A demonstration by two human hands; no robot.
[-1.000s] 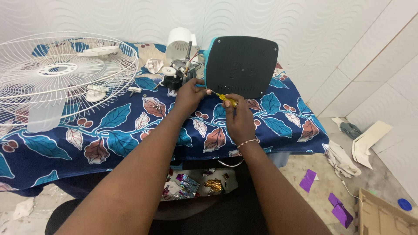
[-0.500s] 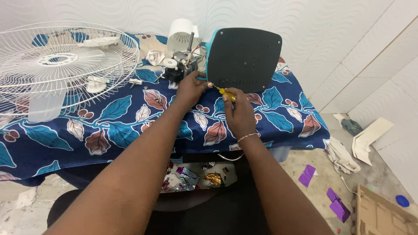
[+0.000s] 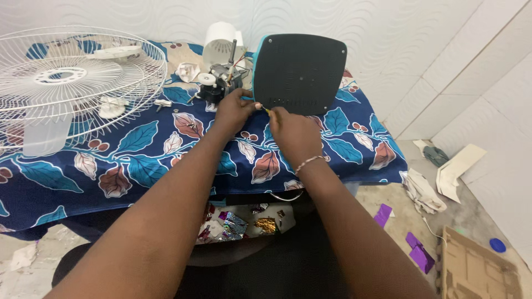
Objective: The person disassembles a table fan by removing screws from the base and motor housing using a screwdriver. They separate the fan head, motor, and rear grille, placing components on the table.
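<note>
screwdriver (image 3: 268, 112) gripped in our right hand (image 3: 293, 133) meets the black base plate (image 3: 299, 73), which our left hand (image 3: 235, 111) clasps steady; next we judge careful turning is needed

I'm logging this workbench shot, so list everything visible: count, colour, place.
Rounded black plastic fan base panel with teal edge: one, standing upright at table back.
Small yellow-handled screwdriver: one, at panel's lower left edge.
Black and metal fan motor: one, left of panel.
White wire fan grille: one, table left.
White plastic motor cover: one, behind motor.
Blue leaf-print tablecloth: one, covering table.
Purple scraps: several, floor right.
Brown cardboard: one, bottom right.
Left hand: on panel edge.
Right hand: gripping screwdriver.
</note>
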